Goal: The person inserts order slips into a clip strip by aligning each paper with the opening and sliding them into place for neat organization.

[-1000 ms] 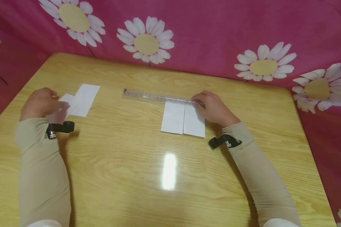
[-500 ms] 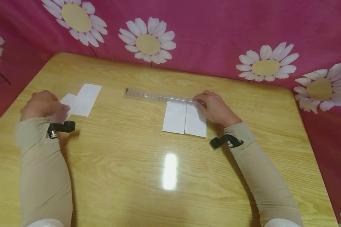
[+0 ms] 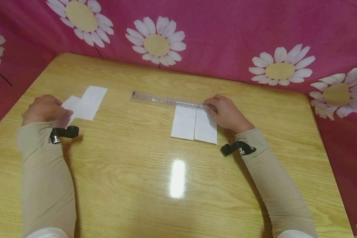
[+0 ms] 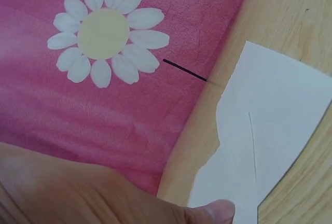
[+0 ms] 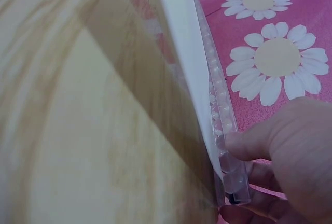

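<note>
On the left of the table, my left hand (image 3: 44,109) pinches the near end of a white paper piece (image 3: 70,105). Its thumb lies on top of the paper in the left wrist view, while the other fingers are hidden. That piece overlaps or meets another white paper (image 3: 93,102); one side looks uneven in the left wrist view. My right hand (image 3: 226,112) grips the right end of a long clear plastic strip (image 3: 154,98) with rounded cells (image 5: 223,94), thumb on one side, fingers round the other. Two white paper rectangles (image 3: 183,122) lie side by side below the strip, their upper edges against it.
The wooden table (image 3: 119,165) reaches back to a pink cloth (image 3: 214,39) printed with white daisies. A bright light reflection (image 3: 177,178) shows on the tabletop. A black wrist mount (image 3: 65,132) sits on the left sleeve, and a black wrist mount (image 3: 238,148) on the right.
The left forefinger, raised apart from the thumb a second ago, has come down toward the paper. The right hand and the clear strip stay put; the head view shifts slightly.
</note>
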Tool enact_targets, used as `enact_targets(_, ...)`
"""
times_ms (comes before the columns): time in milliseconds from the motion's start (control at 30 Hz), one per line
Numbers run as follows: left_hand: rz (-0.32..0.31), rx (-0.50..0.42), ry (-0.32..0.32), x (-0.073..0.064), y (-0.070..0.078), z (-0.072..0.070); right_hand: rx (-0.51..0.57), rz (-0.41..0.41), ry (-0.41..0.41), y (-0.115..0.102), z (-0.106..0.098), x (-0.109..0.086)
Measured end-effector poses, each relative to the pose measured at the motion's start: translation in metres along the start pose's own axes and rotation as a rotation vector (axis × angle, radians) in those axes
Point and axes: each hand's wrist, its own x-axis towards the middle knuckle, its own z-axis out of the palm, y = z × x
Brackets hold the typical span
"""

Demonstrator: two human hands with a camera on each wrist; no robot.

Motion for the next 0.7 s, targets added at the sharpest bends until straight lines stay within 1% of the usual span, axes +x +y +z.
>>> enact_targets(100, 0.012, -0.018, 0.022, 0.000, 0.000, 0.001, 0.003, 0.000, -0.002, 0.000, 0.000, -0.001)
enact_targets(267, -0.005, -0.121, 0.056, 0.001, 0.000, 0.003, 0.007, 0.002, 0.002, 0.001, 0.001, -0.001)
enact_targets(333, -0.001, -0.146, 0.073, 0.003, -0.001, 0.004, 0.007, 0.003, 0.004, 0.001, 0.001, -0.001)
enact_targets(400, 0.011, -0.150, 0.090, 0.004, -0.001, 0.005, 0.007, 0.002, 0.006, 0.001, 0.001, -0.001)
enact_targets(600, 0.078, -0.123, 0.130, 0.006, -0.001, 0.008, 0.013, 0.016, 0.008, 0.000, 0.001, -0.002)
enact_targets(700, 0.077, -0.123, 0.161, 0.003, 0.000, 0.011, 0.013, 0.022, 0.003, 0.000, 0.001, -0.002)
